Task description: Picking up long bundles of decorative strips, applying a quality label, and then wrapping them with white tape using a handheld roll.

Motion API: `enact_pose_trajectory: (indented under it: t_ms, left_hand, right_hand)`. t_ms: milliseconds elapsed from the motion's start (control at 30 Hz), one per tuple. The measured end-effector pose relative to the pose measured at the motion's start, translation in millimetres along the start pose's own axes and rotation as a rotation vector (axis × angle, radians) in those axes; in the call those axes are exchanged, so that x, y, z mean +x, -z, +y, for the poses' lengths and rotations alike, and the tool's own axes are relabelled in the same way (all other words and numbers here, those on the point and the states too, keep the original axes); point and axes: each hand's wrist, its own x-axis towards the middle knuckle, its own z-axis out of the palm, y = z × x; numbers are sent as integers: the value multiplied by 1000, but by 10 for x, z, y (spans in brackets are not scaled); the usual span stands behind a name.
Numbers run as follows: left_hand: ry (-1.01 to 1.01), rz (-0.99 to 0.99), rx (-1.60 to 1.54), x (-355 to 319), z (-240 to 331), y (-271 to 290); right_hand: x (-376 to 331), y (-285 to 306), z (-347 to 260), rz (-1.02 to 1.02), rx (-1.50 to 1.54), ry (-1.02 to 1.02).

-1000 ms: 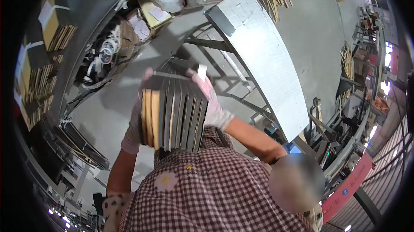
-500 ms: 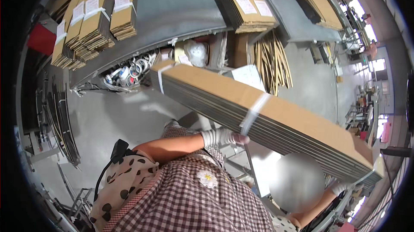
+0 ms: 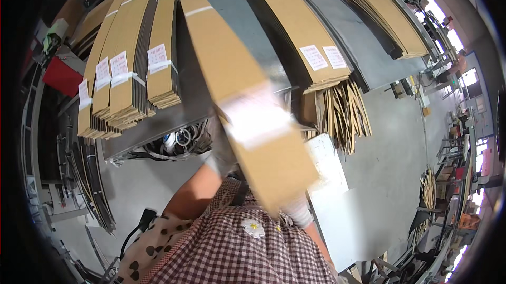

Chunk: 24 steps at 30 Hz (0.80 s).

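Note:
A long bundle of tan cardboard strips (image 3: 226,68) slants across the middle, its far end over the grey table (image 3: 253,31) and its near end close to my apron. A white strap crosses it near the far end; a blurred white patch, seemingly a label, lies across its nearer part. My left hand (image 3: 221,147), gloved and smeared by motion, supports the bundle's left side. Under the near right end, my gloved right hand (image 3: 298,211) holds it too. The bundle covers most of the fingers of both hands.
Strapped, labelled cardboard stacks (image 3: 126,62) lie on the table's left; another stack (image 3: 295,31) lies right of the bundle. Below the table are a tangle of rings and cords (image 3: 182,139) and upright cardboard strips (image 3: 345,115). A white panel (image 3: 332,226) stands at my right.
The bundle has swung from lying crosswise, reaching right, to pointing away over the table. My right hand has come in from the far right to its near end. The stacks appear lower in view.

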Motion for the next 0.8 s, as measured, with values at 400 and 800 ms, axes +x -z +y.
enact_pose_trajectory:
  t_ms: [400,800]
  left_hand:
    - [-401,518,-257,697,625,2657]
    - [-486,-32,1645,2318,-1235,-105]
  right_hand:
    - [-101,920,2133,274,25,-403]
    - [-918,901,4033,-349,417,-1371]
